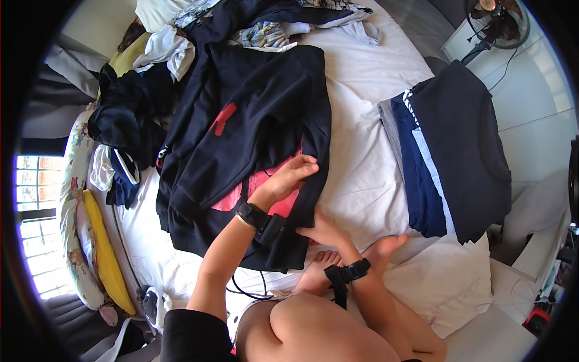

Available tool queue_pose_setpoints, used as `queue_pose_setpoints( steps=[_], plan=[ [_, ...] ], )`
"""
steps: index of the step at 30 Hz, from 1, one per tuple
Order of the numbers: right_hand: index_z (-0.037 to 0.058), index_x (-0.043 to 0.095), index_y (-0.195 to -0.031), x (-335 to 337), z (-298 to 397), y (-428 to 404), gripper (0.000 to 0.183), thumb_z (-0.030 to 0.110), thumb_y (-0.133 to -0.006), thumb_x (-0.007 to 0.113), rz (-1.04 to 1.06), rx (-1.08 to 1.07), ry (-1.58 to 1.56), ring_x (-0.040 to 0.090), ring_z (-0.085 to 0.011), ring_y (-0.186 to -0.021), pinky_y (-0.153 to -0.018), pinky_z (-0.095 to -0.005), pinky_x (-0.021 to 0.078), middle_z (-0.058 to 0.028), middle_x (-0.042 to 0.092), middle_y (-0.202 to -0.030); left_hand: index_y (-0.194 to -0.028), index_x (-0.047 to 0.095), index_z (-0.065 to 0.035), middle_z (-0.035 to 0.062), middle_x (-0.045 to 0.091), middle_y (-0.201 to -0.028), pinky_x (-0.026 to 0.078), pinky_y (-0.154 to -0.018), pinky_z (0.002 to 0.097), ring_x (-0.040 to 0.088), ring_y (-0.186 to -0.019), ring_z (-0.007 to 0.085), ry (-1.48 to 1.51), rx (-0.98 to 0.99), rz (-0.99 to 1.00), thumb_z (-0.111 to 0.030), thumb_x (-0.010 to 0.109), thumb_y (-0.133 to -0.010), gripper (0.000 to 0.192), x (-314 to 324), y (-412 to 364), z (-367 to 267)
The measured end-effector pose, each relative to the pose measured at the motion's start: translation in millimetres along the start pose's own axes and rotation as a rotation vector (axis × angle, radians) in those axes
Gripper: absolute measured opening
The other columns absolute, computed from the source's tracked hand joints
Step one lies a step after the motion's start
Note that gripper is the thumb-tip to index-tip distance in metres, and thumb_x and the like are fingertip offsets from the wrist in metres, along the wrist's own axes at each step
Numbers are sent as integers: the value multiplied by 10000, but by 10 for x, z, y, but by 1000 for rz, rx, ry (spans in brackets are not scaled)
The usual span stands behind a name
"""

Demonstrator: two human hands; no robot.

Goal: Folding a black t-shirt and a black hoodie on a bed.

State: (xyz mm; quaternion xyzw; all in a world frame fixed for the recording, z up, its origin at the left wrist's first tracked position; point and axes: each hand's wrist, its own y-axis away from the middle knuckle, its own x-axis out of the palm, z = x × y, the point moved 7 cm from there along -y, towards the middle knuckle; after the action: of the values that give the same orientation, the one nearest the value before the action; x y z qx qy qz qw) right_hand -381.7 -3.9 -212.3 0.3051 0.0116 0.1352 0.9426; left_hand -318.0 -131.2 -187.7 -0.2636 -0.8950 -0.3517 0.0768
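Note:
A black sweatshirt (pixel 267 104) with red-pink printed patches lies partly folded on the bed before me. My left hand (pixel 289 176) is over its right side, above the large pink print (pixel 228 199). The fingers are curled, and whether cloth is pinched between them cannot be seen. Lower down, my right hand (pixel 328 231) grips the sweatshirt's right edge near the bottom. Its thumb lies on top of the cloth and its fingers are partly hidden at the edge. Each wrist wears a black strap with a small device.
A stack of folded dark garments (pixel 466 149) lies on the right of the white-sheeted bed (pixel 362 149). Loose clothes (pixel 131 113) are heaped at left and along the far side. A pillow (pixel 438 285), a yellow cushion (pixel 106 253) and a fan (pixel 497 22) surround the area.

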Motion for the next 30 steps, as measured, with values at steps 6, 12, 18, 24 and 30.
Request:
queue_pose_setpoints(
  steps=[6,12,18,24,30],
  plan=[
    [42,276,-1302,22,-88,2,687,183,-759,671,3,-14,21,623,-207,-667,-542,-305,511,-125,610,-831,-956,550,44,93,591,-916,446,-721,319,560,-860,202,-872,178,27,-211,644,-767,331,292,-84,44],
    [46,412,-1131,-483,-89,116,378,145,-831,620,19,65,-115,572,-122,-613,-527,-240,468,-65,576,-759,-1096,492,32,86,572,-1015,445,-824,298,552,-946,206,-285,129,-173,-75,587,-762,364,-55,90,131],
    [-1,479,-1060,-988,343,-146,320,189,-840,612,-373,-191,-103,592,-143,-633,-574,-255,468,-92,592,-781,-1093,461,-28,46,540,-966,449,-790,258,533,-910,129,277,60,-102,-65,528,-876,230,-213,272,444],
    [-26,403,-1191,-512,579,-343,533,272,-814,632,-516,-427,158,529,-322,-995,-853,-386,420,-208,528,-1074,-1044,452,12,75,553,-873,453,-724,272,546,-825,140,-462,198,-38,-99,645,-779,345,-126,338,481],
    [-19,412,-1184,-378,370,-207,527,280,-813,636,-544,-401,167,504,-302,-990,-849,-383,416,-185,495,-1094,-1049,451,49,197,602,-854,463,-680,409,613,-754,272,-1205,0,45,-223,589,-753,425,-50,729,743]
  ],
)
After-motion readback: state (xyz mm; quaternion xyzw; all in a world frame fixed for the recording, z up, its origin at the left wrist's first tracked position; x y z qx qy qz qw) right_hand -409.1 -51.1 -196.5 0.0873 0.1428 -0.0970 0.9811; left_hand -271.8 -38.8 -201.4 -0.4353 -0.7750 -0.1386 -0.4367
